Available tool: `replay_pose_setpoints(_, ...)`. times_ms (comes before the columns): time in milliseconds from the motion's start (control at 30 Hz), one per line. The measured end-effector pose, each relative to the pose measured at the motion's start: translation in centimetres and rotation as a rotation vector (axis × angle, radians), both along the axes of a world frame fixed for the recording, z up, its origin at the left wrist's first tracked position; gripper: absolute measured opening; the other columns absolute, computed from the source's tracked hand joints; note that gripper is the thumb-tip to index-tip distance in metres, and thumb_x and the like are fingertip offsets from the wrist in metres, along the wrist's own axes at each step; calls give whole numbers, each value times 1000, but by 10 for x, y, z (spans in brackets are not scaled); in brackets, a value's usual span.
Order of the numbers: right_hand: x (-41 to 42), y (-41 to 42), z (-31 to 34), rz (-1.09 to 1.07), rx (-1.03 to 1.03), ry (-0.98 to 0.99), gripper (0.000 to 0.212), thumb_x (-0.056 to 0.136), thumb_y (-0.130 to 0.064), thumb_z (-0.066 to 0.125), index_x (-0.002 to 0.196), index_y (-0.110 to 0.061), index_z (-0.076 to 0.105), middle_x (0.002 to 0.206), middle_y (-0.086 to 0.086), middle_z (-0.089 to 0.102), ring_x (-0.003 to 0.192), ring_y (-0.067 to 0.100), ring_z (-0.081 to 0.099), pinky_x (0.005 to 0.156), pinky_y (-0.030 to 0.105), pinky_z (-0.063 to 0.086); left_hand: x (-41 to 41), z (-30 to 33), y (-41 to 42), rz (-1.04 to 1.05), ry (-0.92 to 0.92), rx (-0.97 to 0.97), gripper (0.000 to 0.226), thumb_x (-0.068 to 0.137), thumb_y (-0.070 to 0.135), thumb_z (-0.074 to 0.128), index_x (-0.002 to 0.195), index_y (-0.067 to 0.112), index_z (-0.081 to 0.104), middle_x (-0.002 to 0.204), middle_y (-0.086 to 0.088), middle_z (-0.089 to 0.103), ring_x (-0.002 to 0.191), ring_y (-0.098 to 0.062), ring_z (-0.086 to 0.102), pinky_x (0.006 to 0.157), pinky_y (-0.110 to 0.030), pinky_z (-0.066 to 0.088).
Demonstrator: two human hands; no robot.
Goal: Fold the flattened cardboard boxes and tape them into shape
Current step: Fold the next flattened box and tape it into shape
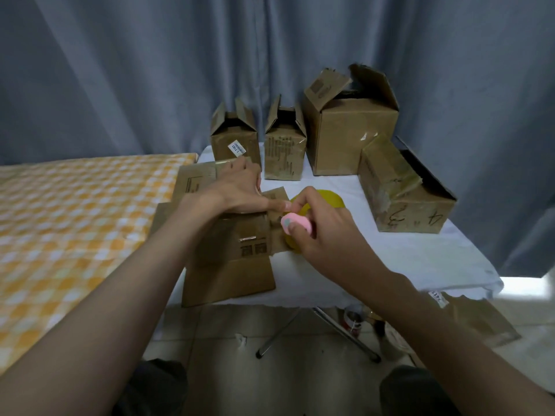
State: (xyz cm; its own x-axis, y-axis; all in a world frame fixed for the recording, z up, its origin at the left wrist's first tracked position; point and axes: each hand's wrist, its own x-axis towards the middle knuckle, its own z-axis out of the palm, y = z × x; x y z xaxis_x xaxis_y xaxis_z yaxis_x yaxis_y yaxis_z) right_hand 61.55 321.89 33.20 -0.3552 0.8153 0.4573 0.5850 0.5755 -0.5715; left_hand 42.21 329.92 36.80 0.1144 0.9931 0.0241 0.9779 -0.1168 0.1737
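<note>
A: Item one, the box in work [231,259]: brown cardboard, lying at the near left edge of the white-covered bench [420,259], flaps folded across its top. How do we log the hands?

B: Left hand [240,190]: spread flat, fingers fairly straight, pressing the flaps down. We judge it should hold both flap edges butted together until the strip is cut and rubbed down, or the seam gapes.

A: Item two, the yellow tape roll [327,199]?

B: Just right of the box, partly hidden behind the right hand [324,235]. We'd keep the tape taut and low along the seam.

A: Item three, the pink cutter [297,225]?

B: Pinched in the right hand's curled fingers, at the box's right edge, beside the left fingertips. We cannot tell if a blade is out. We'd cut away from those fingertips.
</note>
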Motion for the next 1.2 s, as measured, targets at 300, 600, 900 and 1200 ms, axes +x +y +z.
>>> replay_pose_setpoints(300,-12,4,2,-48,26,16,7,96,-16,58,98,-16,52,71,2,55,65,15,52,56,33,40,1,-2,1,15,-35,0,59,69,75,64,87,23,42,108,-1,35,113,-25,39,88,-40,35)
replay_pose_setpoints(600,-14,12,-1,-60,51,23,8,96,-15,59,100,-14,53,69,4,58,63,15,55,57,38,48,-2,-5,7,17,-40,9,65,66,77,63,94,23,40,108,-1,34,106,-22,36,86,-39,35)
replay_pose_setpoints(900,-11,10,2,-19,-82,-67,6,84,-17,61,80,-13,62,65,2,58,64,21,54,58,33,42,-2,-7,8,14,-47,22,68,64,82,62,92,23,41,109,-1,34,102,-19,31,83,-37,31)
replay_pose_setpoints(1200,46,43,13,-448,142,89,20,90,-22,58,86,-19,39,68,0,51,62,12,53,54,33,41,-2,-7,3,6,-48,57,71,63,85,61,90,21,45,108,-1,36,103,-19,32,83,-37,31)
